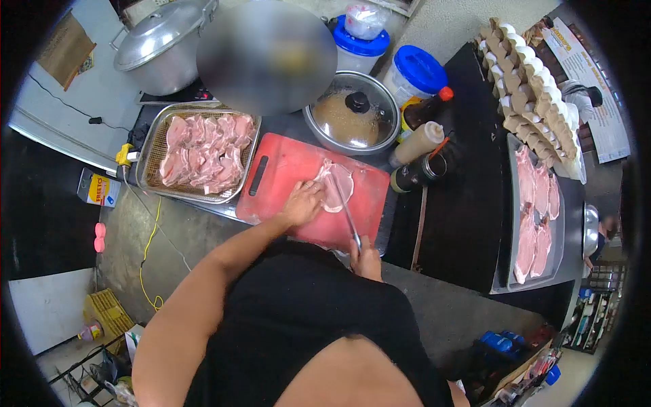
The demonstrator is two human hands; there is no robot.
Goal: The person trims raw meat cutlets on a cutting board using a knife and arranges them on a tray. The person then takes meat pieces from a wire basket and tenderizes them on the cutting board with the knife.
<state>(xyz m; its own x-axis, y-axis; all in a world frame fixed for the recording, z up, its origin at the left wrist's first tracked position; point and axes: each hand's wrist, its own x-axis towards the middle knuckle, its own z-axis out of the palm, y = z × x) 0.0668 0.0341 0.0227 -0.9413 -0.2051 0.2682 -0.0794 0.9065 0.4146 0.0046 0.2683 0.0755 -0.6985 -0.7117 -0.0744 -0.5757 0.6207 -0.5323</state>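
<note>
A slice of raw meat (342,186) lies on the red cutting board (278,163). My right hand (367,260) is closed round the handle of a knife (349,217), whose blade reaches up over the slice. Resting at the slice's left edge, my left hand (303,203) has its fingers flat and somewhat spread on meat and board. Left of the board, a metal tray with a mesh basket (154,150) holds several pieces of raw meat (210,146).
Behind the board stand a glass-lidded pot (322,132), blue-lidded tubs (419,69) and bottles (419,142). A large pot (163,51) is at the upper left. On the right are egg cartons (529,102) and a tray (557,251) with meat slices.
</note>
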